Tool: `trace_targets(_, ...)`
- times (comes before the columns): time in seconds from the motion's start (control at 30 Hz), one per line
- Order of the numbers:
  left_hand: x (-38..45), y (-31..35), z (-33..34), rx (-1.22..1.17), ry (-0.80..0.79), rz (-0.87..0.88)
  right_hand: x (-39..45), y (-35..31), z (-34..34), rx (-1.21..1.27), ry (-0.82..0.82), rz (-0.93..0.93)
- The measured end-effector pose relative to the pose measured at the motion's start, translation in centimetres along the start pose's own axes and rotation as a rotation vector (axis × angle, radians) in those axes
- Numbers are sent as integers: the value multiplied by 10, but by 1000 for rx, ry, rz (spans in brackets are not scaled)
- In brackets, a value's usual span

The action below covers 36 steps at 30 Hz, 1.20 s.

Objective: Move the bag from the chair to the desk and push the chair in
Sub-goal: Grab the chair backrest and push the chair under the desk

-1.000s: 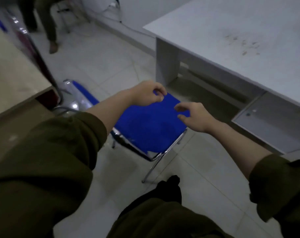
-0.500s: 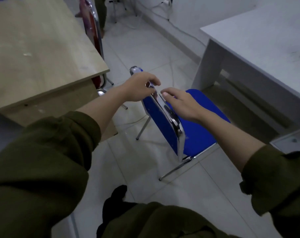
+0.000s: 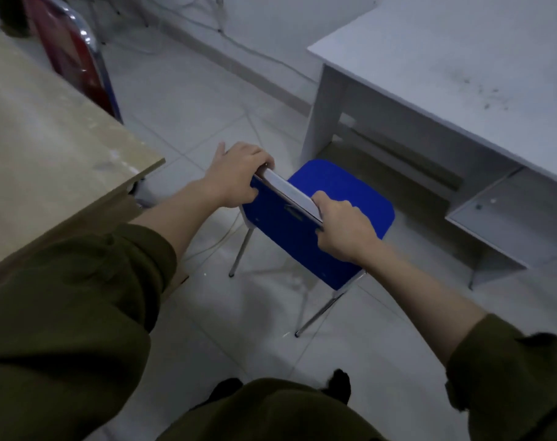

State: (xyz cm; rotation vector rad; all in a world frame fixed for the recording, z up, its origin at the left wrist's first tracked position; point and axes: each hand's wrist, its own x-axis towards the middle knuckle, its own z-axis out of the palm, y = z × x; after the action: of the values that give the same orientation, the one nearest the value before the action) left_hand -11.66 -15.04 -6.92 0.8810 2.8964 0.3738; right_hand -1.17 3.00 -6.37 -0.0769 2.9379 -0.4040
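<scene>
A blue chair point(image 3: 341, 192) with chrome legs stands on the tiled floor, its seat facing the white desk point(image 3: 462, 65) at the right. My left hand point(image 3: 239, 175) grips the left end of the backrest's top edge. My right hand point(image 3: 344, 227) grips the right end of that same edge. The seat is bare. No bag shows anywhere in view. The front of the seat lies just short of the desk's leg opening.
A wooden table point(image 3: 48, 160) juts in from the left, its corner close to my left forearm. A red chair point(image 3: 70, 55) stands behind it. Cables run along the wall base. A low white drawer unit point(image 3: 506, 218) sits under the desk at right.
Both hands went from reaching over the seat to closing around the top of the backrest. The view swung, and the chair now faces the white desk.
</scene>
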Motion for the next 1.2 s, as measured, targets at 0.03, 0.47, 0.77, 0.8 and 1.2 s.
trace_targets(0.03, 6, -2, 0, 42, -15, 32, -1, -3, 2, -65, 24, 51)
trace_targets(0.47, 63, -26, 27, 101, 380, 484, 10, 2, 6, -251, 231, 382)
trace_targets(0.77, 149, 4, 42, 34, 490, 452, 62, 75, -20, -290, 285, 418)
trace_targets(0.8, 162, 9, 43, 34, 496, 451, 70, 85, -25, -305, 282, 430)
trace_targets(1.2, 369, 22, 41, 1, 408, 434, 221, 210, -80, -281, 345, 398)
